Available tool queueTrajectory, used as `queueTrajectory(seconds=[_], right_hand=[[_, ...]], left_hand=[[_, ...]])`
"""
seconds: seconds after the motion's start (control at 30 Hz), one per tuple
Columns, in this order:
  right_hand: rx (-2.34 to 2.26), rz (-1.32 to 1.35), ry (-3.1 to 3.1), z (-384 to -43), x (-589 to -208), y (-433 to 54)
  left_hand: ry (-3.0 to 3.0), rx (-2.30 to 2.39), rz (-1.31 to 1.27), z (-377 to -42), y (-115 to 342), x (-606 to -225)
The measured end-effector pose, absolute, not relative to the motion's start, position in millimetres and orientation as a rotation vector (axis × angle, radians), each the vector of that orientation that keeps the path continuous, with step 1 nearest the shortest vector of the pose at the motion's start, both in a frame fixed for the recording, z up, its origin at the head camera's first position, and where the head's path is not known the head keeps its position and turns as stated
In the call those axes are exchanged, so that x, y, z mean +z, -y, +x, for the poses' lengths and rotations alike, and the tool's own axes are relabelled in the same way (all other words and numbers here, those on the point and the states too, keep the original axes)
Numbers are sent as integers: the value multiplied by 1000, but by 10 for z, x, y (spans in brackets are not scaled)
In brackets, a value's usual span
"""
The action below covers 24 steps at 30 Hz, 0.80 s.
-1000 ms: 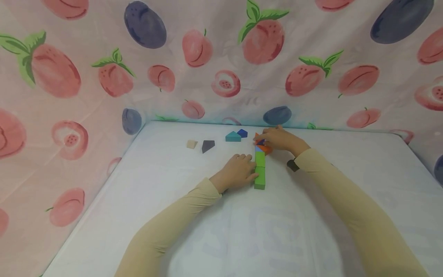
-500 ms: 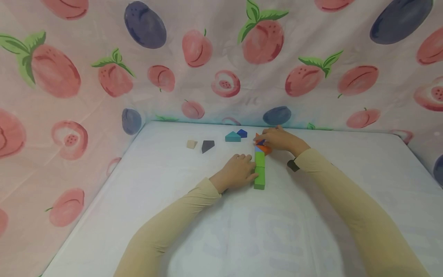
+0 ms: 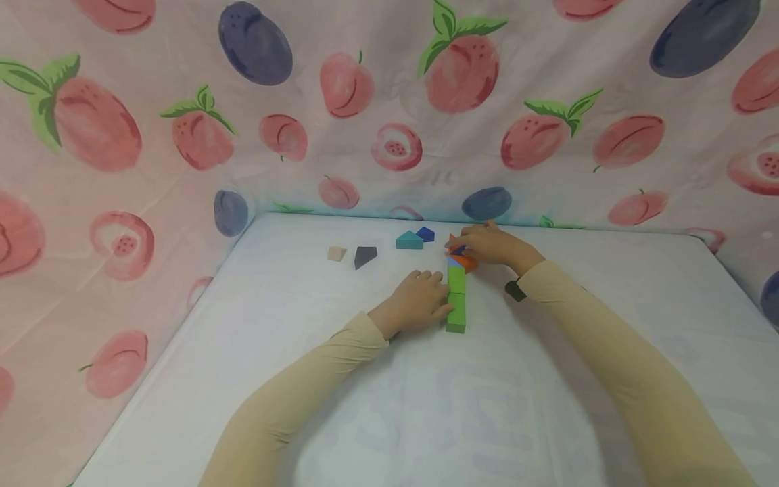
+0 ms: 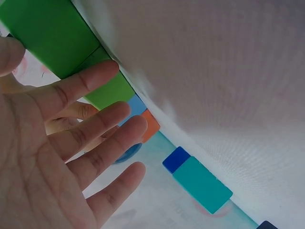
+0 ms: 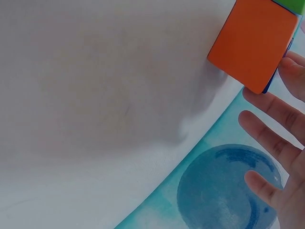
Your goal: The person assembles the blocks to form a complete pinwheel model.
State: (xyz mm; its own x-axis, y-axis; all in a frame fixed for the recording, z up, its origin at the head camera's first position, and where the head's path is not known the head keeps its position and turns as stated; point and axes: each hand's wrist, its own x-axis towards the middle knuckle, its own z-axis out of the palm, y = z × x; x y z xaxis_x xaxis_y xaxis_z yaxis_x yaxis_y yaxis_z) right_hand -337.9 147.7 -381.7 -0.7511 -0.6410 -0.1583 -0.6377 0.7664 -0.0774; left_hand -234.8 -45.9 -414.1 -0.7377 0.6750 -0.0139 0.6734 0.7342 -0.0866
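Two green blocks (image 3: 456,311) lie end to end in a row, followed by a light blue triangular block (image 3: 454,262) and orange blocks (image 3: 468,263). My left hand (image 3: 418,302) rests along the left side of the green pieces; in the left wrist view its fingers (image 4: 90,81) are spread and fairly straight. At the far end of the row, my right hand (image 3: 491,243) pinches a dark blue block (image 3: 458,250) between thumb and forefinger, amid the orange ones. The right wrist view shows a fingertip at the corner of an orange block (image 5: 257,45); the dark blue piece is mostly hidden.
Left of the row, near the back edge, lie a teal triangular block (image 3: 410,241) and a blue block (image 3: 425,235). Further left are a dark grey block (image 3: 366,256) and a beige block (image 3: 337,253). A fruit-printed cloth (image 3: 341,149) hangs behind the white table (image 3: 341,433).
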Motion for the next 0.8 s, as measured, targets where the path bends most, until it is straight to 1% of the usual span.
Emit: queueTrajectory(seconds=[0.8], right_hand=[[-32,-1043,-2784,-3385,-3812,-1477]], left_hand=[[2885,157,-1120,-2364,428,-4177]])
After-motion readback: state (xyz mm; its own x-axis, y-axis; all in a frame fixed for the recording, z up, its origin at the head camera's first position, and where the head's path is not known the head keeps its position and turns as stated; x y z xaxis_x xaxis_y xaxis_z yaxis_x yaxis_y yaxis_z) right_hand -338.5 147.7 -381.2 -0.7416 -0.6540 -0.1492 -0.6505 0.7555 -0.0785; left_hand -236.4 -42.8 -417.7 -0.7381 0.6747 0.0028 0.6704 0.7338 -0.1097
